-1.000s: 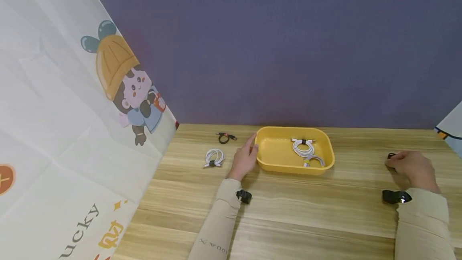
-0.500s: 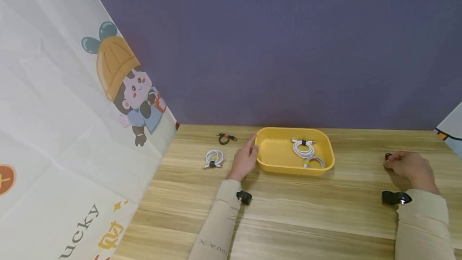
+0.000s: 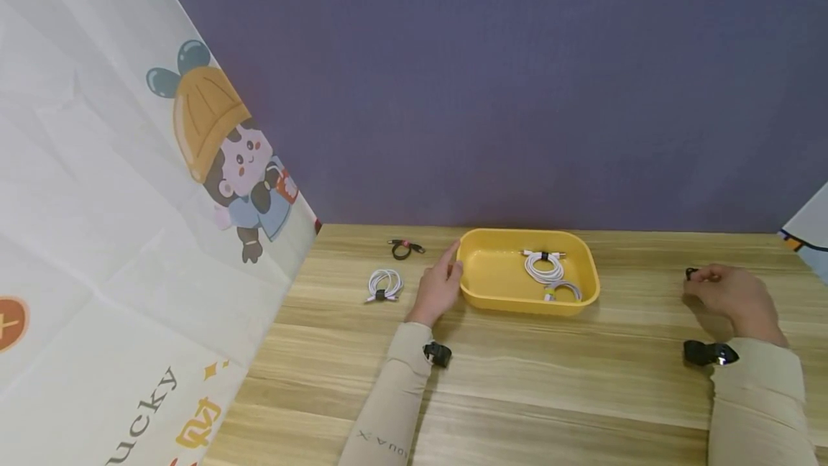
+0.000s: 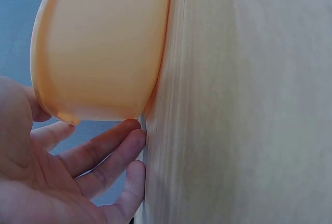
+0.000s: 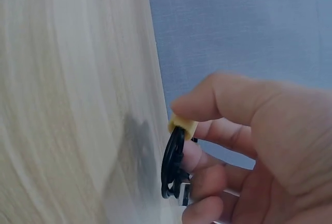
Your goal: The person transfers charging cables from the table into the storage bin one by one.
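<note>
My left hand (image 3: 438, 289) rests against the left end of a yellow plastic bin (image 3: 491, 300). In the left wrist view its fingers are loosely extended, fingertips right at the bin's end wall. Inside the bin lie a coiled white cable (image 3: 543, 267) with a black tie and a smaller pale cable (image 3: 568, 288) with a yellow-green tie. At the far right, my right hand (image 3: 737, 297) pinches a small coiled black USB cable (image 5: 172, 159) by its yellow tie (image 5: 182, 125), between thumb and fingers. The cable's metal plug shows below the tie; the hand hides much of it in the head view.
Left of the bin, a black cable (image 3: 402, 248) with a red tie and a coiled white cable (image 3: 384, 285) lie on the wooden table (image 3: 550, 387). A blue-grey panel (image 3: 517, 92) rises behind the table. A white printed sheet (image 3: 116, 164) borders the left side.
My right hand has shifted slightly left and up with the black USB cable. The left hand and the bin have stayed in place.
</note>
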Demonstrator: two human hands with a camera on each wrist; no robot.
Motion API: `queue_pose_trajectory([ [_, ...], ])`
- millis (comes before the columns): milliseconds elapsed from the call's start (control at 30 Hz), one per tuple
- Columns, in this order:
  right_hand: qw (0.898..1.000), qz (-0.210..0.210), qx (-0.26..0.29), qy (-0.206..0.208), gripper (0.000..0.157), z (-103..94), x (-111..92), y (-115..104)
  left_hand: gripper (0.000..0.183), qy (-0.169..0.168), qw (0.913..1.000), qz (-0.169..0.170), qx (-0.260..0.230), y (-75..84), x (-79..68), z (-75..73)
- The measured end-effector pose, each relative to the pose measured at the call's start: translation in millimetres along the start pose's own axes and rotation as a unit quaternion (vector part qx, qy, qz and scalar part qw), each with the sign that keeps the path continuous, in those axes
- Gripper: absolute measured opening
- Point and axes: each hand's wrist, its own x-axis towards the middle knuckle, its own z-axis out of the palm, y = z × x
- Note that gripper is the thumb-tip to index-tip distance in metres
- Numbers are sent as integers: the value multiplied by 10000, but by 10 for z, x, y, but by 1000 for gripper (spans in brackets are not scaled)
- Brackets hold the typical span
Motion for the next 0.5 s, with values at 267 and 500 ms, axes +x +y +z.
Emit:
queue_pose_trajectory([
  [267,9997,-217,117,24,52,-42,-49,-82,50,12,10000,-8,15,7,4,2],
  [500,9986,-343,275,304,44,-25,-22,-144,49,0,10000,-5,20,-4,6,1],
])
